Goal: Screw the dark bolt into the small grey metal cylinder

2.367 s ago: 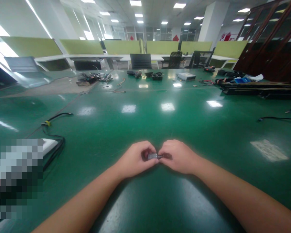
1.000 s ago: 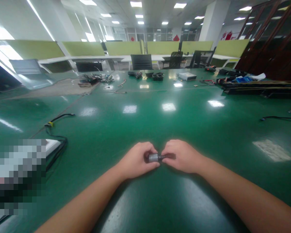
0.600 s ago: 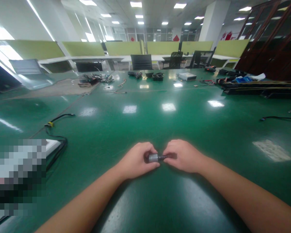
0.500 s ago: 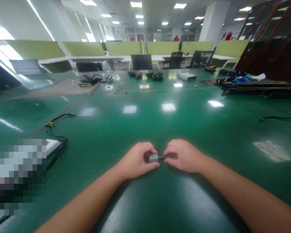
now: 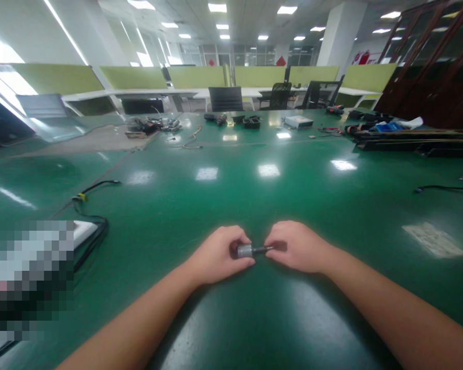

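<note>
Low over the green tabletop, my left hand curls round a small grey cylinder, whose left end is hidden by the fingers. A thin dark stem runs from the cylinder's right end towards my right hand. Thumb and fingertips of the right hand are closed in a pinch on the stem's far end. Whether stem and cylinder are one piece, I cannot tell. A gap separates the two hands, and the stem bridges it.
At left lie black cables beside a pixelated object. Another cable is at right. Along the far side are a pile of parts, a grey box and long black bars.
My right hand has shifted slightly to the right, away from the left one, so more of the dark stem shows. The left hand and the cylinder have hardly moved.
</note>
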{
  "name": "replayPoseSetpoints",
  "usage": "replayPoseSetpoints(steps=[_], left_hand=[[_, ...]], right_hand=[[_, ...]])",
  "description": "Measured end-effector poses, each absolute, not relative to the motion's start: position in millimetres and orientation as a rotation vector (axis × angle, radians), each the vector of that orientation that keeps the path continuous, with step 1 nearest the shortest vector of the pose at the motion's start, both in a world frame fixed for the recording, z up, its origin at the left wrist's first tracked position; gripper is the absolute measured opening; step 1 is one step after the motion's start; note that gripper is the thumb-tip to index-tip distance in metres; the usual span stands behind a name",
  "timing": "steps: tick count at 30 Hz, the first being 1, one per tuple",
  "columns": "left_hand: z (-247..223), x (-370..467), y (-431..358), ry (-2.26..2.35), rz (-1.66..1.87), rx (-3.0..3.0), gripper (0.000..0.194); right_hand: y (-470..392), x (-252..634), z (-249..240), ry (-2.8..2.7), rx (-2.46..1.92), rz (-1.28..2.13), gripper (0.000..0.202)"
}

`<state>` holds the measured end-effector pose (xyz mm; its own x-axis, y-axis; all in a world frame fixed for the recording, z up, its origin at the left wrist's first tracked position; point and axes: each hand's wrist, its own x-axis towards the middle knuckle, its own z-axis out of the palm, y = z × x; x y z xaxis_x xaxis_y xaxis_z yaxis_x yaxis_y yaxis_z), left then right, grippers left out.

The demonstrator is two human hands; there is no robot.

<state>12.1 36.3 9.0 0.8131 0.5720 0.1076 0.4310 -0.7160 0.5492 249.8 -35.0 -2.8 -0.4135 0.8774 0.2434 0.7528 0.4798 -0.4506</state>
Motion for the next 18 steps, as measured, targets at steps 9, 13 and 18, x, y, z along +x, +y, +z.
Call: replayPoseSetpoints(steps=[9, 13, 18], left_hand=[[9.2, 11.3, 36.9, 0.742, 0.37, 2.49, 0.02], [9.5, 11.1, 36.6, 0.742, 0.374, 2.483, 0.02], [9.4, 10.9, 36.8, 0.723, 0.391, 2.48, 0.02]], right_hand=[[-36.2, 255.0, -0.5, -2.293, -1.384, 0.385, 0.007], [-37.3, 259.4, 2.2, -2.305, -1.412, 0.386, 0.008], [-37.1, 263.8, 3.1, -2.304, -1.424, 0.398, 0.007]])
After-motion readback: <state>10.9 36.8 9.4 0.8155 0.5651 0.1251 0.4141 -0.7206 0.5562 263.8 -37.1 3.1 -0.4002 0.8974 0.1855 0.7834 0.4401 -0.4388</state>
